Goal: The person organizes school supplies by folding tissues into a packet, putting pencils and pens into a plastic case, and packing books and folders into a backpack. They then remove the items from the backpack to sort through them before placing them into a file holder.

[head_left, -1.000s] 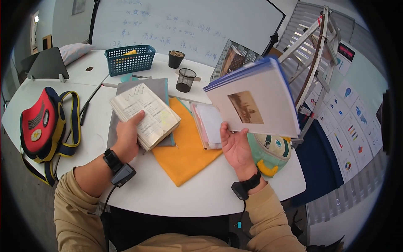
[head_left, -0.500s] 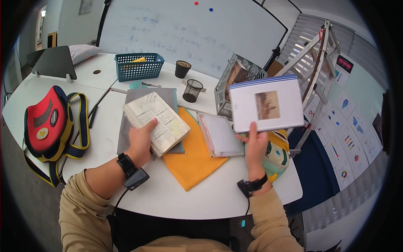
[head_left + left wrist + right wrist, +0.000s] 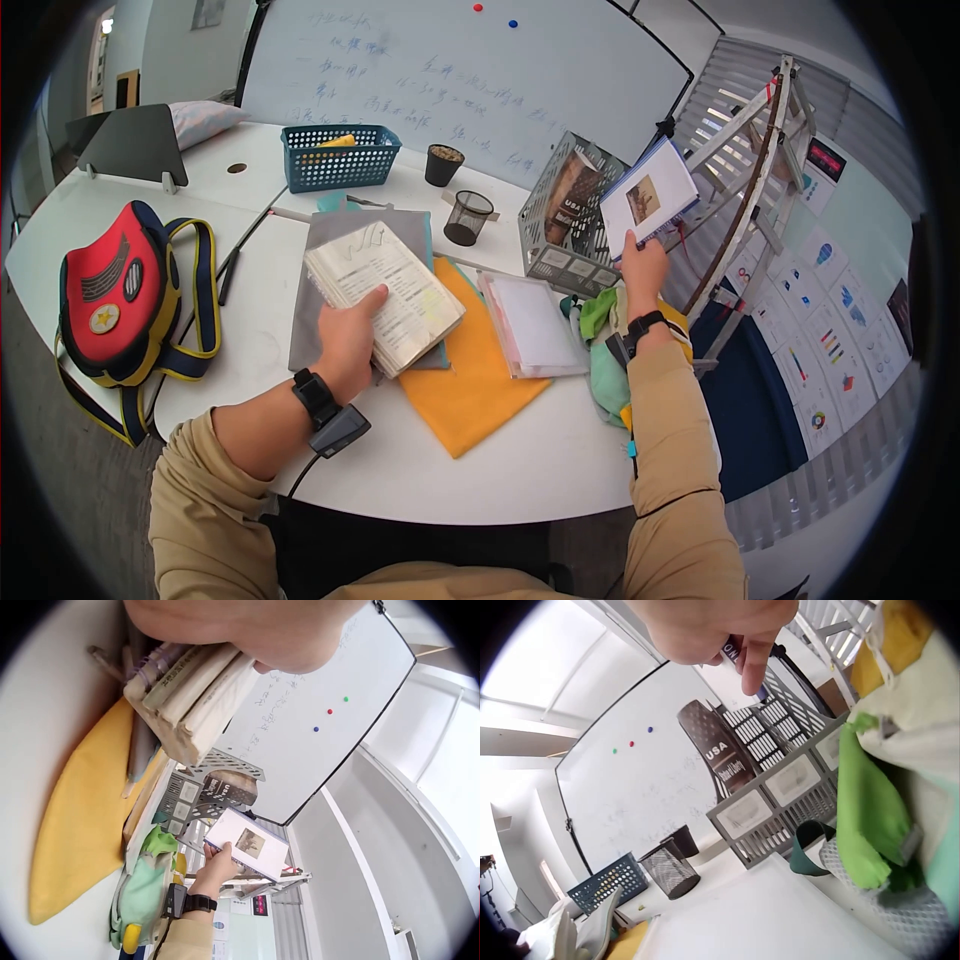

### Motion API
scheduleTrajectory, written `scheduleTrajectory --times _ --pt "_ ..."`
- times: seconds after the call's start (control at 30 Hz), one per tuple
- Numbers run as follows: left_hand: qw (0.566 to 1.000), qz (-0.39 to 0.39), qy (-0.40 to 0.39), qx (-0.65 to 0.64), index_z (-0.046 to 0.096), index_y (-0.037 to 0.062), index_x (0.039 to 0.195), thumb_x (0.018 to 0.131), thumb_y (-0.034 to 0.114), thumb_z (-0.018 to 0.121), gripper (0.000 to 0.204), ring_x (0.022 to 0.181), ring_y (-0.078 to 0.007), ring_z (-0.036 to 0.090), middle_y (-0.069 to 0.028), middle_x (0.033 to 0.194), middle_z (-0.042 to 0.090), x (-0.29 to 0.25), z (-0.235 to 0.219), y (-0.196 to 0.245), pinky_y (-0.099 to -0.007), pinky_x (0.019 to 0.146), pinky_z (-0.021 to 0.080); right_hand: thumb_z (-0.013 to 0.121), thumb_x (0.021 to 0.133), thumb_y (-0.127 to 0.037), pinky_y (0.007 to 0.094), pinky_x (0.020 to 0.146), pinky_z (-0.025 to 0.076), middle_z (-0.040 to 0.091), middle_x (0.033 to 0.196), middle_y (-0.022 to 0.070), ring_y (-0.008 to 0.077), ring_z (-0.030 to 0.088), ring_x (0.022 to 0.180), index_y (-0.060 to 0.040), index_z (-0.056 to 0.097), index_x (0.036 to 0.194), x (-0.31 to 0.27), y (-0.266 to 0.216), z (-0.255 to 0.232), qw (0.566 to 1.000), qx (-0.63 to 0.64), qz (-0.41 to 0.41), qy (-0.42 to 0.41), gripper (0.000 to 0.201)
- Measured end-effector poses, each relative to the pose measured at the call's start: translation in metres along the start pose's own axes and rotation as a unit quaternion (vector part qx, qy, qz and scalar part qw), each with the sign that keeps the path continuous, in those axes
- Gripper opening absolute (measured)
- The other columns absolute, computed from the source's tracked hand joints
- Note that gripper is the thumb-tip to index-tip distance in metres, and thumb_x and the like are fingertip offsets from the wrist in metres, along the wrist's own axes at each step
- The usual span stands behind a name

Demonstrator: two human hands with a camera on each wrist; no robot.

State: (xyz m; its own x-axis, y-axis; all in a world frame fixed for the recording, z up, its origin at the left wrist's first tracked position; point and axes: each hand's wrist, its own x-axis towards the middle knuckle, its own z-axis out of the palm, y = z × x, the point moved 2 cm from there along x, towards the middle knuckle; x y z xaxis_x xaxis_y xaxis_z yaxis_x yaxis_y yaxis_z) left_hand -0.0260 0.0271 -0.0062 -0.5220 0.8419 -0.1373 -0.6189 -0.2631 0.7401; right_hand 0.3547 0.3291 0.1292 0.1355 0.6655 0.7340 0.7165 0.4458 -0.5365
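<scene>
My left hand (image 3: 347, 335) grips a thick stack of worn books (image 3: 400, 285), thumb on the top page. From the side, the left wrist view shows several volumes in that stack (image 3: 196, 705), one with a spiral binding. Raised at the right, my right hand (image 3: 645, 270) holds a white-covered book (image 3: 672, 180) with a brown photo and blue edges. It is beside a grey slotted file holder (image 3: 570, 268), in which a dark book marked USA (image 3: 718, 750) stands tilted.
A grey folder (image 3: 318, 235), a yellow felt pouch (image 3: 470, 410) and a clear folder with papers (image 3: 540, 330) lie mid-table. A green bag (image 3: 608, 380) sits below my right forearm. Behind are a mesh cup (image 3: 467, 218), plant pot (image 3: 443, 167) and blue basket (image 3: 340, 170); a red bag (image 3: 115, 295) is left.
My right hand has carried the white book away from me and rightward, up beside the file holder, tilting it. The left hand keeps its hold on the worn books.
</scene>
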Motion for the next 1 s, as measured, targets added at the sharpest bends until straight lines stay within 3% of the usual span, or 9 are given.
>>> scheduleTrajectory --times 0.23,0.33,0.43,0.53,0.57,0.67,0.77,0.83,1.0 --pt "1.0 -0.008 0.008 0.0 0.056 -0.0053 0.154 0.108 0.004 0.073 0.049 0.125 -0.0323 0.079 -0.02 0.146 0.074 -0.002 0.004 0.003 -0.0449 0.103 0.069 0.079 0.106 -0.025 0.0436 0.061 0.066 0.08 0.083 0.0262 0.0359 0.082 0.064 0.0156 0.076 0.105 0.004 0.02 0.052 1.0 0.014 0.0 -0.027 0.04" --pt "1.0 -0.011 0.005 -0.004 0.055 -0.0051 0.155 0.109 0.004 0.073 0.05 0.125 -0.0324 0.079 -0.0202 0.146 0.073 0.001 0.002 0.002 -0.0452 0.103 0.069 0.081 0.105 -0.027 0.0412 0.06 0.066 0.082 0.09 0.0234 0.0319 0.083 0.069 0.0158 0.075 0.112 0.009 0.025 0.062 0.998 0.004 -0.012 -0.061 0.043" --pt "1.0 -0.019 -0.001 -0.003 0.055 -0.0047 0.155 0.11 0.004 0.071 0.049 0.126 -0.0328 0.079 -0.0204 0.146 0.073 -0.001 0.002 0.003 -0.0455 0.103 0.069 0.084 0.105 -0.028 0.0371 0.061 0.066 0.081 0.099 0.0182 0.024 0.081 0.075 0.0137 0.073 0.121 0.006 0.034 0.079 0.994 0.083 0.035 -0.062 0.046" --pt "1.0 -0.014 -0.008 -0.007 0.055 -0.0048 0.155 0.11 0.004 0.07 0.048 0.126 -0.0331 0.079 -0.0205 0.147 0.073 0.0 0.002 0.002 -0.0459 0.104 0.069 0.085 0.105 -0.029 0.0335 0.062 0.066 0.079 0.105 0.0134 0.018 0.078 0.079 0.0104 0.071 0.127 0.007 0.028 0.083 0.994 0.085 -0.008 -0.062 0.047" --pt "1.0 -0.011 -0.011 -0.009 0.055 -0.0049 0.155 0.11 0.004 0.07 0.048 0.127 -0.0333 0.078 -0.0205 0.147 0.073 0.001 0.002 0.001 -0.046 0.104 0.069 0.085 0.104 -0.027 0.0335 0.076 0.063 0.082 0.101 0.0135 0.021 0.08 0.088 0.0074 0.072 0.122 0.004 0.029 0.08 0.989 0.116 0.049 -0.071 0.041" --pt "1.0 -0.013 -0.014 -0.013 0.055 -0.0054 0.156 0.111 0.004 0.07 0.049 0.127 -0.0334 0.078 -0.0205 0.147 0.073 0.0 0.003 0.002 -0.0461 0.104 0.069 0.086 0.103 -0.029 0.036 0.077 0.063 0.082 0.101 0.0137 0.0214 0.078 0.086 0.0054 0.074 0.121 -0.004 0.017 0.078 0.985 0.166 0.02 -0.05 0.041" --pt "1.0 -0.017 -0.011 -0.013 0.055 -0.0053 0.156 0.11 0.004 0.07 0.049 0.127 -0.0335 0.078 -0.0204 0.148 0.072 0.0 0.004 0.002 -0.046 0.105 0.069 0.086 0.103 -0.033 0.0387 0.081 0.064 0.083 0.103 0.0148 0.0237 0.078 0.087 0.0045 0.076 0.122 -0.02 -0.001 0.071 0.974 0.061 -0.002 -0.219 0.043" --pt "1.0 -0.017 -0.008 -0.007 0.055 -0.0052 0.156 0.11 0.004 0.07 0.049 0.127 -0.0336 0.078 -0.0203 0.147 0.072 0.002 0.003 0.001 -0.0463 0.105 0.069 0.088 0.101 -0.043 0.0394 0.087 0.063 0.083 0.109 0.0177 0.0267 0.08 0.095 0.0037 0.078 0.122 -0.049 -0.03 0.059 0.923 0.011 0.008 -0.385 0.053" --pt "1.0 -0.019 0.005 0.004 0.057 -0.0047 0.155 0.11 0.005 0.071 0.048 0.128 -0.033 0.078 -0.0198 0.148 0.073 0.001 0.002 0.001 -0.0458 0.105 0.069 0.091 0.081 -0.075 0.0462 0.111 0.06 0.074 0.138 0.0312 0.043 0.075 0.128 0.0126 0.06 0.15 -0.141 -0.071 0.04 0.864 -0.173 -0.084 -0.465 0.115"
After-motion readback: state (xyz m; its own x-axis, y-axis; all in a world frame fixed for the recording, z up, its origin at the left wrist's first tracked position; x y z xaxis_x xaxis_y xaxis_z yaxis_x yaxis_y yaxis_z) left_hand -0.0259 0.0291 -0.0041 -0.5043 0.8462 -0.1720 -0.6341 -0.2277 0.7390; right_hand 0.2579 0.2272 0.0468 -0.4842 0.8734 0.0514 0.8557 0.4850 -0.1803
